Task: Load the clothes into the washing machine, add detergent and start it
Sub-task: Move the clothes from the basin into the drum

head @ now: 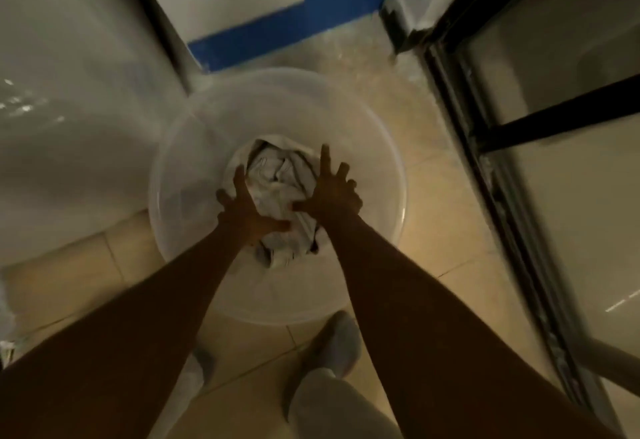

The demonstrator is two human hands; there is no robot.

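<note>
Clothes [277, 189] lie inside the tub rim [398, 175], left hand [247, 211] and right hand [332, 192] spread open above.

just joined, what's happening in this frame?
A person is bent over a translucent round tub on the tiled floor, both bare arms reaching in. The left hand and right hand are spread, fingers open, over a pile of pale clothes at the bottom. Nothing is lifted yet. The frame is blurred, so contact is hard to judge.
</note>
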